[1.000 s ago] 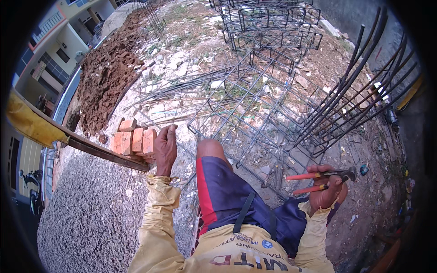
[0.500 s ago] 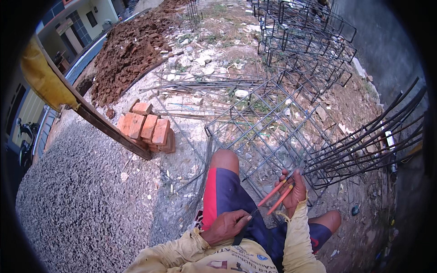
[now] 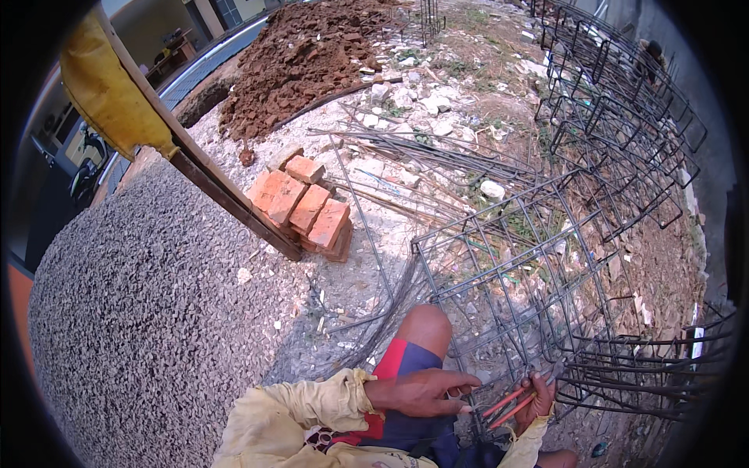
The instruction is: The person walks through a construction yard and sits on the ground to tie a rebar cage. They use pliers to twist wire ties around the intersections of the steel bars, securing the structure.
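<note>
My right hand point(image 3: 538, 396) is closed around a pair of pliers point(image 3: 507, 407) with orange handles. The handles point down-left out of my palm, and the metal jaws sit at the bars of a rebar cage. My left hand point(image 3: 425, 392) reaches across my knee with thumb and forefinger apart. Its fingertips are just left of the plier handles, and I see nothing held between them. In front of both hands lies the rebar cage point(image 3: 511, 265), made of long bars and square stirrups. A bundle of thin tie wire point(image 3: 398, 300) trails beside my knee.
Long bent bars point(image 3: 647, 378) stick out at the right. More rebar cages point(image 3: 601, 101) stand along the wall. A stack of bricks point(image 3: 308, 207) is beside a leaning wooden post point(image 3: 226, 199) with yellow cloth. Gravel point(image 3: 156, 327) is heaped at left, with red soil point(image 3: 300, 58) beyond.
My left hand has moved from my lap to the right, toward the pliers, and its fingers have spread. The right hand keeps the pliers. The view has swung left.
</note>
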`<act>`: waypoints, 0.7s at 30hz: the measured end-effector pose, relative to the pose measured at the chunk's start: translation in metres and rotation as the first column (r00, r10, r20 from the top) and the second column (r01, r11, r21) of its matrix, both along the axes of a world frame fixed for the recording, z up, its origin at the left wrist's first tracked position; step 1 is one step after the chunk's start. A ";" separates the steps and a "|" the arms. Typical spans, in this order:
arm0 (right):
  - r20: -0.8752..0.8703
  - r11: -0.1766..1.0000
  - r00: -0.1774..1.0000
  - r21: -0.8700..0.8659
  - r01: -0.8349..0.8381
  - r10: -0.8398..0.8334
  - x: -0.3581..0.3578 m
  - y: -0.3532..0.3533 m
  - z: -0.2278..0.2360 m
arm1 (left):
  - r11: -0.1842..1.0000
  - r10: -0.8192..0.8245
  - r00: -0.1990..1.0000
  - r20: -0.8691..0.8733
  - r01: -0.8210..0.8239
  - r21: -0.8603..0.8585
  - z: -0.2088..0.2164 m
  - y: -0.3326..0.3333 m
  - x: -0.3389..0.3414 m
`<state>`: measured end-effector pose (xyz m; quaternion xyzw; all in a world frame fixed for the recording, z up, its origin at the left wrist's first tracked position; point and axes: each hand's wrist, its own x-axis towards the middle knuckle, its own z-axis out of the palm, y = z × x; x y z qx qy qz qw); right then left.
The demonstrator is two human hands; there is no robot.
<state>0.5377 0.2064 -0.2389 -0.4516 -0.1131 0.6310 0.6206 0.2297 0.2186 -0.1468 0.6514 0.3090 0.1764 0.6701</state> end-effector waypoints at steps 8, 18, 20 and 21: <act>-0.090 0.988 0.995 -0.149 0.038 -0.052 0.011 0.018 -0.058 | 0.844 0.517 0.848 -0.120 -0.480 0.241 -0.050 0.172 -0.011; 0.567 0.996 0.821 0.011 -0.088 0.066 -0.003 0.246 -0.092 | 0.658 0.575 0.815 -0.079 -0.402 0.637 -0.168 0.330 0.038; 0.737 0.980 0.675 0.148 -0.131 -0.021 0.001 0.295 -0.120 | 0.717 0.554 0.819 -0.151 -0.377 0.587 -0.181 0.347 0.045; 0.783 0.967 0.618 0.202 -0.153 -0.066 -0.001 0.320 -0.135 | 0.757 0.556 0.811 -0.180 -0.405 0.513 -0.182 0.350 0.047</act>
